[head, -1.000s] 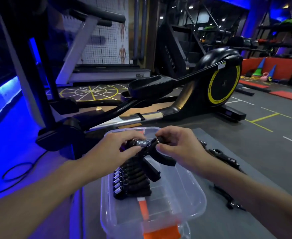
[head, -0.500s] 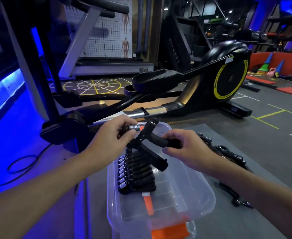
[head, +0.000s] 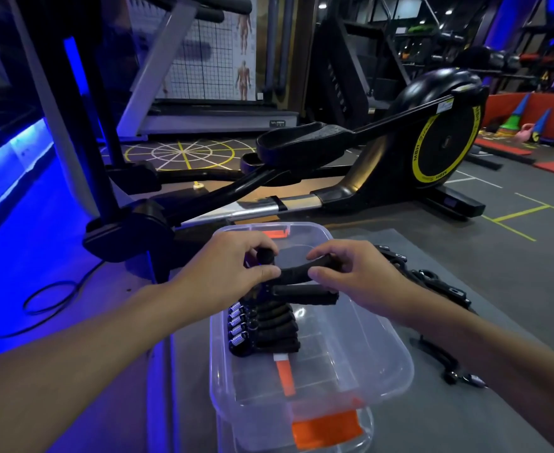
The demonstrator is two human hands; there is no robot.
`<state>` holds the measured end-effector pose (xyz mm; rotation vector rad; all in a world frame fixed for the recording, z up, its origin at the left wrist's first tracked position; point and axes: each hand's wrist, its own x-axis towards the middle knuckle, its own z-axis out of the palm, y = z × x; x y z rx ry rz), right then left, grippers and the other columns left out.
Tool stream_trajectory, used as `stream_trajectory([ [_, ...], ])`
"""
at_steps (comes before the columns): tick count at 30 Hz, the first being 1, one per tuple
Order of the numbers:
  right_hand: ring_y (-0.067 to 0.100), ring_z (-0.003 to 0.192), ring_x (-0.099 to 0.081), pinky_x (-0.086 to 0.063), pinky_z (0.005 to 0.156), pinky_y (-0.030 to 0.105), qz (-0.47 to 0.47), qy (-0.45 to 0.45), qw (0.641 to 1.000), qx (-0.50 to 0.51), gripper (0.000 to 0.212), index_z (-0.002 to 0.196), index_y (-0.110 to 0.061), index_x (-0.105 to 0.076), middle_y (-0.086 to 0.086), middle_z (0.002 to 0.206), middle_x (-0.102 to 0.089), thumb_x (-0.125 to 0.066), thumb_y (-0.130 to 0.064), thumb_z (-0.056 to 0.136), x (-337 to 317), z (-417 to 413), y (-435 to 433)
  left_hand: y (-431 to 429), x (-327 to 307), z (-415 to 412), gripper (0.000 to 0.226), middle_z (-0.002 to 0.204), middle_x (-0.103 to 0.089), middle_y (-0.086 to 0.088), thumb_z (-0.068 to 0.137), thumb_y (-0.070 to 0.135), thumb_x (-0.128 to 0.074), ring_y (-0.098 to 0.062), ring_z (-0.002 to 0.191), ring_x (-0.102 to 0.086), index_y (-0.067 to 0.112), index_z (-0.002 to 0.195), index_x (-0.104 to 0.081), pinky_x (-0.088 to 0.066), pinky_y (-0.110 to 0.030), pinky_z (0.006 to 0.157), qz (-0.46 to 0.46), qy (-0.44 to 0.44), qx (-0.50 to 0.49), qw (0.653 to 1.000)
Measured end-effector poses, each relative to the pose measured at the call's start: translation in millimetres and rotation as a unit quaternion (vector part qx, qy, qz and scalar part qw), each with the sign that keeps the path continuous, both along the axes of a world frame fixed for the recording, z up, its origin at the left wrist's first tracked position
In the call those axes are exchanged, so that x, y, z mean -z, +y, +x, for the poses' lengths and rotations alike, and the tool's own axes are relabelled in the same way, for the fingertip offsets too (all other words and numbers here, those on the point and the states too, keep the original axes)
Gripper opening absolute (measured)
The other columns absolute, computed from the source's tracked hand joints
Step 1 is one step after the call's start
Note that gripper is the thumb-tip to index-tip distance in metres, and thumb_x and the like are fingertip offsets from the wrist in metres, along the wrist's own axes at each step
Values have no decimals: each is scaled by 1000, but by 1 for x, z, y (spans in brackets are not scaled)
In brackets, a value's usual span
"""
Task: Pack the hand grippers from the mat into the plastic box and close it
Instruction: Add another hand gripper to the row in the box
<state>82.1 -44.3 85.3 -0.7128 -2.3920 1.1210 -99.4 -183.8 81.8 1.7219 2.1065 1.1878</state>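
While the left grip (head: 226, 273) and right grip (head: 357, 279) pinch a hand gripper (head: 293, 273) over the plastic box (head: 399, 364), it should probably go next beside the row (head: 262, 325) at 6 o'clock.

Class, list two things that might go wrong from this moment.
1. The hand gripper, only pinched between left hand and right hand, may slip or land askew on the packed row.
2. With spare grippers lying on the mat, loose stacking might stop the plastic box closing.

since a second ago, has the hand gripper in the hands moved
Yes: the held hand gripper has tipped flat and sunk toward the far end of the packed row.
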Motion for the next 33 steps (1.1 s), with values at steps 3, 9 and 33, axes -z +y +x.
stream_trajectory([
  [3, 13, 63, -64, -57, 72, 41, 3, 5, 1000, 4, 17, 102, -29, -69, 6, 77, -70, -71, -22, 87, 3, 2, 0, 1, 5, -1, 17, 88, -65, 9, 84, 31, -75, -4, 80, -61, 29, 99, -67, -52, -20, 73, -12, 1, -2, 1000],
  [9, 20, 67, -67, -59, 71, 36, -53, 60, 997, 21, 18, 99, -22, -67, 18, 80, -69, -65, -7, 90, 11, -1, -5, 3, 12, -4, 18, 87, -64, 11, 83, 32, -75, -3, 82, -61, 28, 98, -67, -51, -20, 74, -23, 8, -4, 1000],
  [33, 11, 52, -62, -48, 49, 24, -45, -113, 991, 47, 28, 71, -21, -65, 4, 60, -68, -67, 7, 72, 103, -33, 6, -14, 69, -53, 58, 129, -52, 13, 85, 61, -30, -9, 124, -45, 32, 129, -54, -35, -30, 100, -159, 237, 12, 958],
])
